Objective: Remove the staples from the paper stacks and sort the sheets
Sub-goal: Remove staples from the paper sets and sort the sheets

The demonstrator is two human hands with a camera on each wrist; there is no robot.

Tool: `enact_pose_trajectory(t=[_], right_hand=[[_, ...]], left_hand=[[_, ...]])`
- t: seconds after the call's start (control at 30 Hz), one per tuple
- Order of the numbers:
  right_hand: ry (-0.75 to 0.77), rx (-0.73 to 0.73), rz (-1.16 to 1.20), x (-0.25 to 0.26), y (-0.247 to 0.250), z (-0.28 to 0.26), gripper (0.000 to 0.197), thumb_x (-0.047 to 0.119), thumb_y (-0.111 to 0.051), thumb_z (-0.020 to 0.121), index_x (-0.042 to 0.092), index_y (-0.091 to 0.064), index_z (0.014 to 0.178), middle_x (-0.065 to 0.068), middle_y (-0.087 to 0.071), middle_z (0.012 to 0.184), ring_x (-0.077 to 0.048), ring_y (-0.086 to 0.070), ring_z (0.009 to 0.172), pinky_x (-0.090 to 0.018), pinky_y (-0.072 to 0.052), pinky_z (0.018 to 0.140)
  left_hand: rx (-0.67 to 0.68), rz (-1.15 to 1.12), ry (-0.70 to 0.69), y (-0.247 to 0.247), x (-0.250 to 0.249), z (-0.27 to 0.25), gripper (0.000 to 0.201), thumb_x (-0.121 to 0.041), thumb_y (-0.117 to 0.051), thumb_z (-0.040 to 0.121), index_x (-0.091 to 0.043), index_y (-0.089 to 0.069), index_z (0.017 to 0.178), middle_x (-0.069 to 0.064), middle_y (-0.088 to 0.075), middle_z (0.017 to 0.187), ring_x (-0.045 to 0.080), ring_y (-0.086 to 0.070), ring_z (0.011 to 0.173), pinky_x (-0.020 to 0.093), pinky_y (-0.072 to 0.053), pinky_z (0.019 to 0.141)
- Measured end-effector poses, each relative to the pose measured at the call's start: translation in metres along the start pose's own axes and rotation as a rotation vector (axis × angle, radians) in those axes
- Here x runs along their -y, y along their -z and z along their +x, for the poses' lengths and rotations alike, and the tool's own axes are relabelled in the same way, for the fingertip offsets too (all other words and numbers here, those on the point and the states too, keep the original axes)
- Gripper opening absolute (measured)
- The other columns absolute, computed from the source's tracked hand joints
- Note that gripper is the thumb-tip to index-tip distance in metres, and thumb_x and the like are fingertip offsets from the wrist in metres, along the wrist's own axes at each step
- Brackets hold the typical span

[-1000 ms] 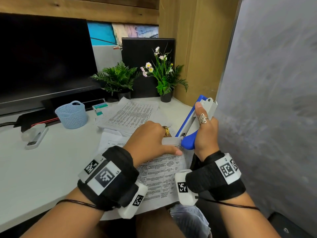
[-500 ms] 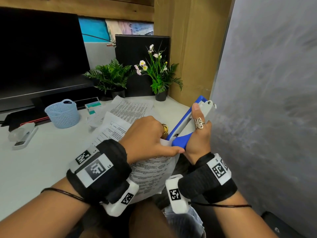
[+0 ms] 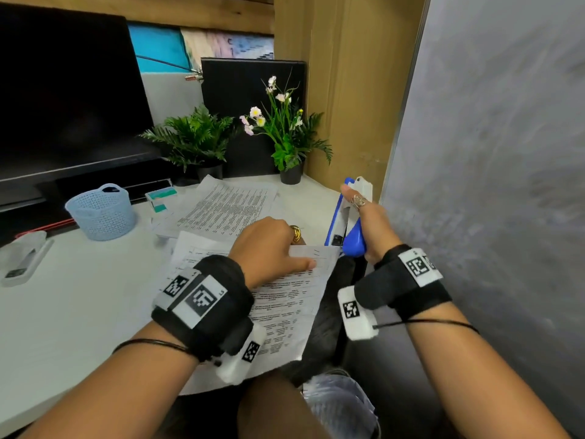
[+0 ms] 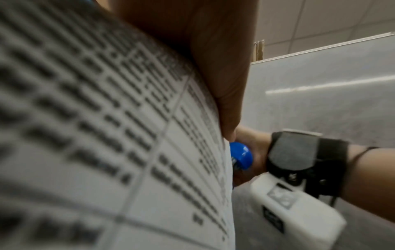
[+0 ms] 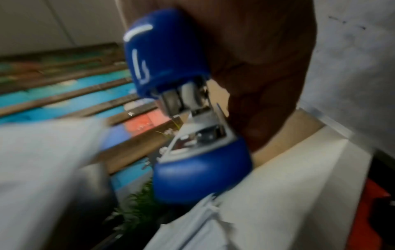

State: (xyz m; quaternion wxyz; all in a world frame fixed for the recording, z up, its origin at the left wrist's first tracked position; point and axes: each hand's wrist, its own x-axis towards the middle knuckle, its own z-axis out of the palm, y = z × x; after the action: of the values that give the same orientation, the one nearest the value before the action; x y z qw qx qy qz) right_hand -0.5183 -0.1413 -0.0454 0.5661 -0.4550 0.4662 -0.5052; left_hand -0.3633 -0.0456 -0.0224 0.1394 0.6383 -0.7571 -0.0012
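My left hand (image 3: 272, 248) pinches the top right corner of a printed paper stack (image 3: 291, 299), thumb lying on top; the stack hangs over the desk's front edge. The left wrist view shows the thumb (image 4: 213, 67) pressed on the stack (image 4: 107, 135). My right hand (image 3: 370, 226) grips a blue and white stapler (image 3: 351, 239) upright, thumb along its white side. The stapler's mouth sits just right of the stack's corner, apart from it. In the right wrist view the stapler (image 5: 171, 59) has its jaws parted, with nothing between them.
A loose pile of printed sheets (image 3: 228, 207) lies behind the stack. A pale blue basket (image 3: 101, 213), small staple boxes (image 3: 160, 199) and a white stapler (image 3: 22, 258) sit to the left. Two potted plants (image 3: 196, 137) and a monitor stand at the back. A grey partition (image 3: 490, 185) is close on the right.
The stapler's mouth was at the stack's corner; now the two are apart. My left hand has drawn the stack a little down and left.
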Motion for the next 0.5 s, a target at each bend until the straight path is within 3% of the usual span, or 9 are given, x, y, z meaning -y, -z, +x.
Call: enact_pose_trajectory(t=[0.07, 0.1, 0.17, 0.23, 0.33, 0.4, 0.5], right_hand=[[-0.161, -0.009, -0.140, -0.003, 0.002, 0.024, 0.069, 0.041, -0.075, 0.051, 0.007, -0.057, 0.109, -0.014, -0.060, 0.095, -0.030, -0.058, 0.081, -0.043, -0.052, 0.078], [-0.215, -0.009, -0.204, -0.009, 0.004, 0.039, 0.067, 0.036, -0.072, 0.050, 0.005, -0.057, 0.107, -0.016, -0.060, 0.094, -0.031, -0.058, 0.077, -0.040, -0.052, 0.074], [-0.255, 0.001, -0.352, -0.015, 0.005, 0.060, 0.052, 0.027, -0.069, 0.056, 0.002, -0.059, 0.100, -0.016, -0.059, 0.095, -0.030, -0.056, 0.073, -0.036, -0.050, 0.074], [-0.269, 0.034, -0.537, -0.018, 0.001, 0.075, 0.062, 0.025, -0.073, 0.056, -0.001, -0.057, 0.109, -0.017, -0.060, 0.107, -0.031, -0.058, 0.081, -0.037, -0.052, 0.080], [-0.178, 0.098, -0.925, -0.019, -0.005, 0.085, 0.048, 0.031, -0.065, 0.082, -0.002, -0.055, 0.115, -0.017, -0.058, 0.115, -0.029, -0.055, 0.093, -0.032, -0.046, 0.078], [-0.111, 0.083, -1.105, -0.022, -0.005, 0.091, 0.046, 0.035, -0.058, 0.089, -0.002, -0.058, 0.116, -0.015, -0.059, 0.116, -0.029, -0.054, 0.097, -0.029, -0.042, 0.078], [-0.054, 0.054, -1.228, -0.035, 0.000, 0.106, 0.045, 0.035, -0.056, 0.090, -0.002, -0.060, 0.115, -0.017, -0.061, 0.119, -0.033, -0.056, 0.108, -0.030, -0.043, 0.081]], left_hand=[[-0.014, -0.049, 0.023, -0.004, 0.005, 0.002, 0.037, -0.053, -0.065, 0.080, -0.021, -0.073, 0.096, -0.010, -0.044, 0.054, 0.010, -0.046, 0.061, 0.024, -0.033, 0.058], [-0.016, -0.059, 0.029, -0.006, 0.008, 0.002, 0.037, -0.054, -0.064, 0.080, -0.022, -0.073, 0.096, -0.009, -0.049, 0.057, 0.012, -0.051, 0.065, 0.025, -0.036, 0.060], [-0.008, -0.065, 0.039, -0.010, 0.013, 0.003, 0.037, -0.055, -0.062, 0.080, -0.022, -0.073, 0.093, -0.007, -0.055, 0.061, 0.013, -0.056, 0.068, 0.026, -0.041, 0.062], [-0.011, -0.072, 0.044, -0.012, 0.017, 0.004, 0.035, -0.054, -0.062, 0.082, -0.021, -0.072, 0.089, -0.009, -0.049, 0.057, 0.011, -0.051, 0.065, 0.027, -0.039, 0.060], [-0.010, -0.071, 0.017, -0.014, 0.020, 0.005, 0.029, -0.051, -0.060, 0.084, -0.023, -0.067, 0.081, -0.012, -0.043, 0.056, 0.010, -0.045, 0.063, 0.025, -0.035, 0.060], [-0.013, -0.061, 0.004, -0.015, 0.022, 0.006, 0.028, -0.050, -0.058, 0.086, -0.028, -0.058, 0.070, -0.013, -0.042, 0.057, 0.008, -0.044, 0.063, 0.025, -0.034, 0.061], [-0.021, -0.091, 0.008, -0.018, 0.025, 0.007, 0.026, -0.052, -0.056, 0.087, -0.028, -0.067, 0.089, -0.013, -0.047, 0.062, 0.009, -0.048, 0.067, 0.024, -0.038, 0.063]])
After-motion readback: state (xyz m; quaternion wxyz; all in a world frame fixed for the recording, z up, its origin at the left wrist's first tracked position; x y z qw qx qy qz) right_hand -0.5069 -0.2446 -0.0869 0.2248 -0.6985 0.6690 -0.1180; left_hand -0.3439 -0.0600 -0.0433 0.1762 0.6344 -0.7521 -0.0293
